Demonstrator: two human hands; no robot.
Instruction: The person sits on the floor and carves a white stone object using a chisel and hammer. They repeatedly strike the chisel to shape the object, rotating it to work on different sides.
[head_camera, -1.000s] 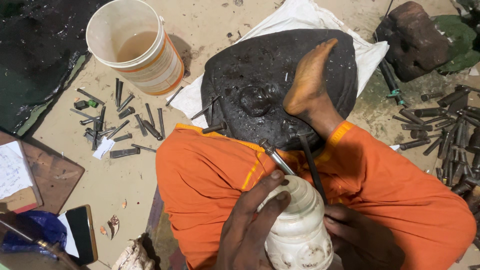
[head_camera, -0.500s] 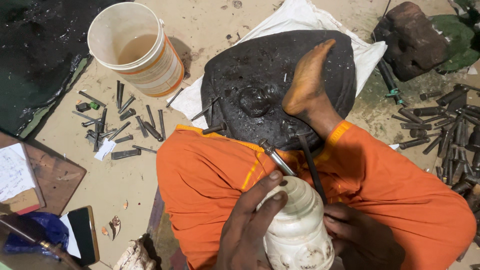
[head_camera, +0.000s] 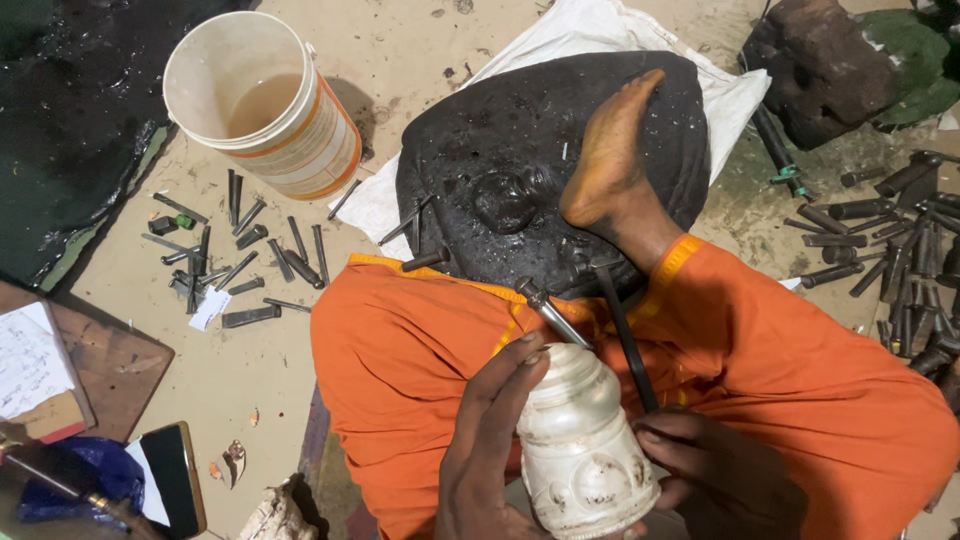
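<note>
My left hand grips a white, bell-shaped metal vessel from its left side, with a slim metal punch sticking up past its fingers. My right hand rests at the vessel's right and holds the dark handle of a hammer, whose head lies near the black dome. The vessel sits over my lap, which is covered in orange cloth. My bare foot rests on a black pitch-covered dome.
A white bucket with brownish water stands at upper left. Several steel punches lie scattered on the sandy floor, more tools at right. A dark stone sits upper right. A phone and a notebook lie at lower left.
</note>
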